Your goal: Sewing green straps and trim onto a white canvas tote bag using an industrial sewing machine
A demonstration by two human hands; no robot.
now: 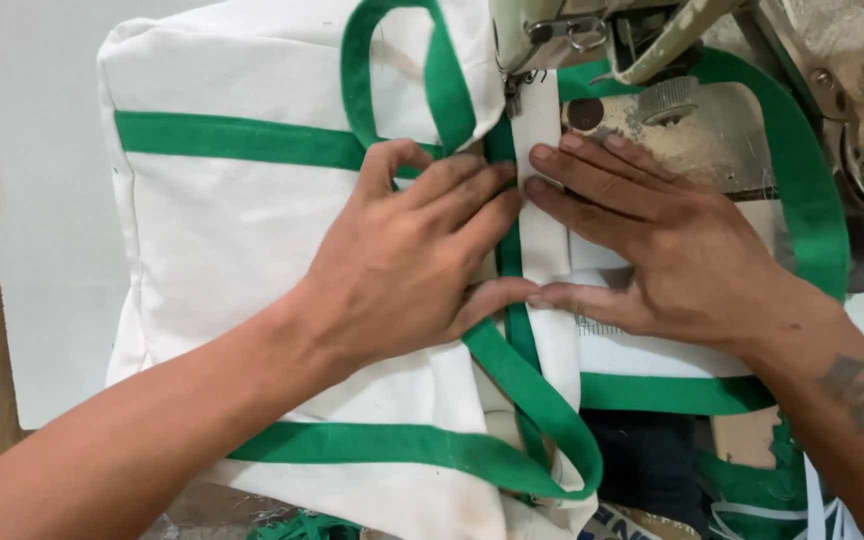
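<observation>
A cream canvas bag (222, 230) with green trim bands and green strap handles (532, 400) lies flat under the head of a worn sewing machine (672, 110). My left hand (412, 260) presses flat on the bag, fingers spread along the green vertical seam (509, 250). My right hand (652, 240) presses on the white fabric strip (542, 230) right of that seam, fingertips just below the needle and presser foot (517, 85). The thumbs of both hands nearly meet over the seam.
A white table surface (32, 200) runs under the bag on the left. A green strap curves around the machine at the right (812, 180). More green and white fabric scraps (762, 490) lie below the table edge at the lower right.
</observation>
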